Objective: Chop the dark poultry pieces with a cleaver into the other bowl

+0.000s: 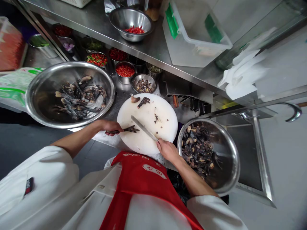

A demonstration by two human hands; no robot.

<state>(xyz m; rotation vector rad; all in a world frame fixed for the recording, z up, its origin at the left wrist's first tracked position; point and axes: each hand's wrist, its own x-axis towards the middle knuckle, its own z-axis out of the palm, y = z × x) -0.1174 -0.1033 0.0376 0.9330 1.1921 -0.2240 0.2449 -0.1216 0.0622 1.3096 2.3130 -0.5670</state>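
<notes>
My left hand [112,127] is closed around a dark chicken foot [131,129], whose toes reach over the left edge of the round white cutting board [153,110]. In my right hand [166,149] is the handle of a knife [144,128]; its blade slants up and left above the board, just right of the foot. Near the board's top lie another dark foot [144,102] and a pale cut piece [135,99]. Small dark scraps [156,118] are scattered on the board's right half.
A large steel bowl [33,108] of dark feet stands left, another [233,159] right of the board. Behind are small bowls of chopped peppers [125,71] and a knife rack [192,102]. A steel shelf [96,33] crosses above; a sink [247,153] is at right.
</notes>
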